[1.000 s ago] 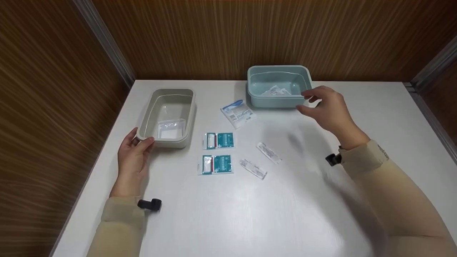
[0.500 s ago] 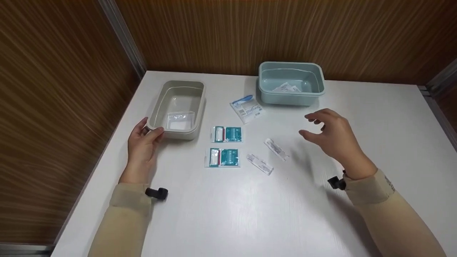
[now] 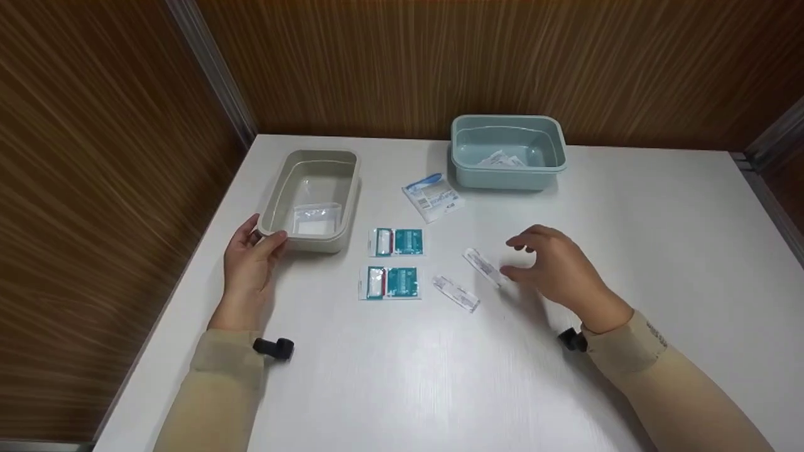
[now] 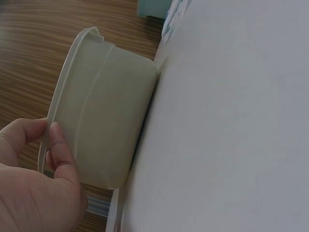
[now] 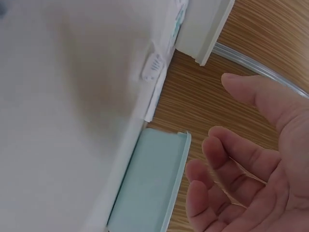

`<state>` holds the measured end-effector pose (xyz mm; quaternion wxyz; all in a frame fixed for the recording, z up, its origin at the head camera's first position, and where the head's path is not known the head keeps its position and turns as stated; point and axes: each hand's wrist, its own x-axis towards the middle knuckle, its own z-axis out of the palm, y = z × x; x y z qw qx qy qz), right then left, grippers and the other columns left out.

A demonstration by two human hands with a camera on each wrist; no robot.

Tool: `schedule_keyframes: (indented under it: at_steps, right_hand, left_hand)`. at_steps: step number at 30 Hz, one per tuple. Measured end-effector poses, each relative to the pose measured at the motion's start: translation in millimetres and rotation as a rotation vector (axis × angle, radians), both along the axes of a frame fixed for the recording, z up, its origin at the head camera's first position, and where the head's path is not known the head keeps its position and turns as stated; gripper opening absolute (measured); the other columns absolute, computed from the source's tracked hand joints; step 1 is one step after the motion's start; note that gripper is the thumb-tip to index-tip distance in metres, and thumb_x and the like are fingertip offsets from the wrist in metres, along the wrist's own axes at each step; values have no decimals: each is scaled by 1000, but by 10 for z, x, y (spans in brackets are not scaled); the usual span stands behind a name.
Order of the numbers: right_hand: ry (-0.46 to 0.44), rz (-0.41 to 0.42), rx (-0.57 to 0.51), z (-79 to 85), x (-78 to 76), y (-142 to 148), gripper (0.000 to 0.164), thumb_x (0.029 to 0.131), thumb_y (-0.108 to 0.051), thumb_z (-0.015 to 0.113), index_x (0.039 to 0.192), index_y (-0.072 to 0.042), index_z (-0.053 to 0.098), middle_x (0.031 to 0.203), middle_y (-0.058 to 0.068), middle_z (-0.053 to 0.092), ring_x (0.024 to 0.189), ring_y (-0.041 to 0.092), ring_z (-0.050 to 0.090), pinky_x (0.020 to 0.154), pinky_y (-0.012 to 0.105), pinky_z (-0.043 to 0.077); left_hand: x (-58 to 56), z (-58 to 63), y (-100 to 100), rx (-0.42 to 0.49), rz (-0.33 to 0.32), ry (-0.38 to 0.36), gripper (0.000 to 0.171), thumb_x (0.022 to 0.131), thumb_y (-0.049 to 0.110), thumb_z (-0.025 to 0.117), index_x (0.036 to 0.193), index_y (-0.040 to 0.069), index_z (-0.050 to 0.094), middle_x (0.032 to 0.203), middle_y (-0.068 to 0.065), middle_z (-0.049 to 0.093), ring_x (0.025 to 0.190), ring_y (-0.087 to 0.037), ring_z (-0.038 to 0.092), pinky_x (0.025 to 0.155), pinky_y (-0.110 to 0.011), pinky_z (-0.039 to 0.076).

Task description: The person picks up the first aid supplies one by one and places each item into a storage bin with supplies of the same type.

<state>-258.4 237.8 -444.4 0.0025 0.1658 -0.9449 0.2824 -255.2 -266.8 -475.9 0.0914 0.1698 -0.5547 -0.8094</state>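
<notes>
My left hand [image 3: 250,270] pinches the near left corner rim of a beige plastic box [image 3: 344,207]; the left wrist view shows thumb and fingers on that rim [image 4: 60,92]. Inside the box lies a clear packet with a white insert [image 3: 316,220]. My right hand [image 3: 556,270] hovers with thumb and fingers apart, holding nothing, just right of a slim white paper sachet [image 3: 482,267]. A second such sachet [image 3: 456,294] lies a little nearer me. In the right wrist view the fingers [image 5: 241,154] are loosely bent, with a gap to the thumb.
Two teal-and-white packets [image 3: 397,242] lie in the middle of the white table [image 3: 389,376]. Behind them is a white-and-blue packet printed "Surgical" [image 3: 433,198]. A light blue box [image 3: 502,179] with small white sachets inside stands by the wood-grain back wall [image 3: 402,69].
My right hand has moved from the light blue box's near right corner toward me and left, to beside the slim sachets. My left hand stays on the beige box. The head view has shifted slightly.
</notes>
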Motion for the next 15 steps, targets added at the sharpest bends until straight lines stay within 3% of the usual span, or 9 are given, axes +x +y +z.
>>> schedule_keyframes:
  at_steps: [15]
  right_hand:
    - [-33,62,120,-232,-8,-61,41,86,-21,100,118,0,85,110,8,80,97,24,69,91,47,61]
  left_hand:
    - [-27,-22,-3,17,8,-13,82,105,-8,72,175,8,33,146,-7,54,126,-15,61,100,-19,65]
